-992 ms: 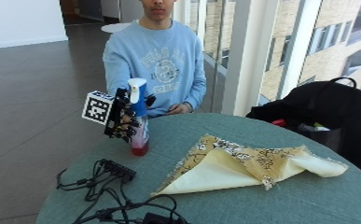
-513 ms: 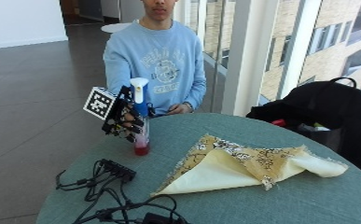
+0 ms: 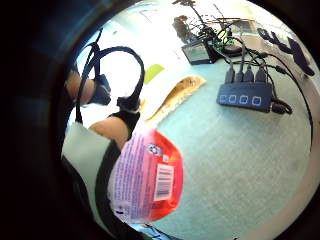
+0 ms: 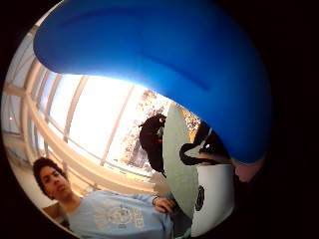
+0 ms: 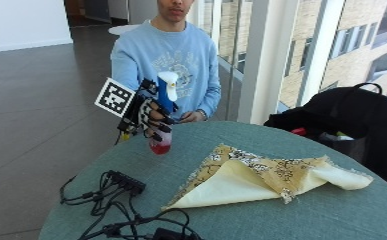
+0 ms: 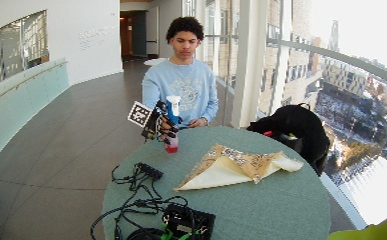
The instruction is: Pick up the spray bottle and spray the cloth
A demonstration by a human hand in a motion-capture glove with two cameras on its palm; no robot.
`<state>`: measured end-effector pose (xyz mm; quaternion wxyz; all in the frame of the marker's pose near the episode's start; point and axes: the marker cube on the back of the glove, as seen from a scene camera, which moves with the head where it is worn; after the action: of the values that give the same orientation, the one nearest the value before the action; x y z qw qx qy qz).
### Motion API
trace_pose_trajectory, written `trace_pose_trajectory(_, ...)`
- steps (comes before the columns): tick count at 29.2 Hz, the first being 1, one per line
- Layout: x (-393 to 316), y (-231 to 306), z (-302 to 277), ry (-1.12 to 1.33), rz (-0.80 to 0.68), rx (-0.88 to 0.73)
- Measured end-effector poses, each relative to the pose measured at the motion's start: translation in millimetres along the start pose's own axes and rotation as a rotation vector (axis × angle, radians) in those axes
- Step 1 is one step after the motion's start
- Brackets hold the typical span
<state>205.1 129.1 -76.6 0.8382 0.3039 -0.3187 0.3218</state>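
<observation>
Red liquid fills the base of the spray bottle [image 5: 161, 117], a clear plastic body with a blue neck and white nozzle. From the palm camera I see its pale label and a white barcode patch [image 3: 164, 182]; the small print I cannot read. My right hand [image 5: 152, 117] has its grip closed round the bottle's neck, gloved fingers curled across the front, bottle upright; its base looks just off the counter [image 5: 353, 210], though I cannot be sure. The cloth [image 5: 266, 172] lies well to the side of the bottle, a floral print with its cream underside folded over. A black cable hub [image 5: 126, 181] sits near the bottle.
</observation>
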Motion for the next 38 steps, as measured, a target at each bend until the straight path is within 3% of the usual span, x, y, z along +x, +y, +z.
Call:
trace_pose_trajectory(4, -11, -26, 6, 0.015, -0.044, -0.023)
trace_pose_trajectory(17, -41, -67, 46, 0.086, -0.047, -0.427)
trace_pose_trajectory(38, -42, -93, 105, 0.197, 0.057, -0.676)
